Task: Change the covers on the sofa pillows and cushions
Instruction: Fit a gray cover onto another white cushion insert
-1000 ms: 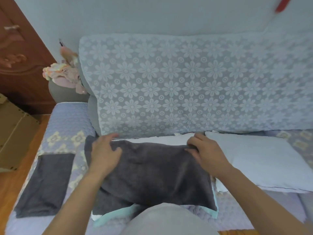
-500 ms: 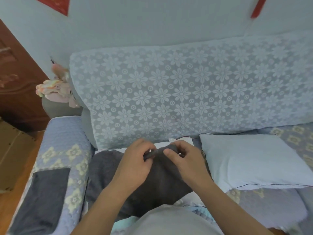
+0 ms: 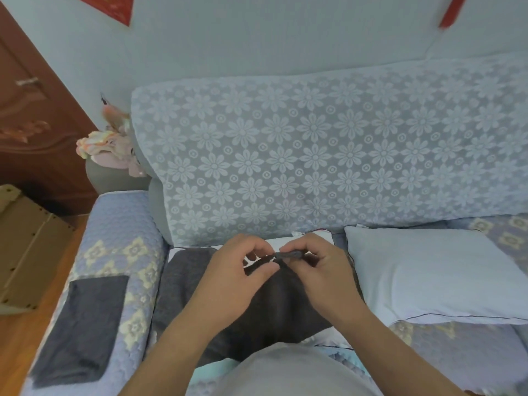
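Pinched between thumb and fingertips of the right hand (image 3: 320,270), the far edge of the dark cover (image 3: 183,284) is lifted off the seat. Left hand (image 3: 231,278) sits just beside it, fingers curled at the same edge; whether it holds cloth, cannot tell. Likely hunting the opening so a pillow can go in. Cover: charcoal, soft, matte nap, lying flat over a white pillow on the sofa (image 3: 120,224) seat. Bare white pillow (image 3: 428,278) waits to the right.

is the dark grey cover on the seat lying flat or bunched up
Bunched up: the dark grey cover rises to a ridge where the right hand pinches its edge, left hand alongside.
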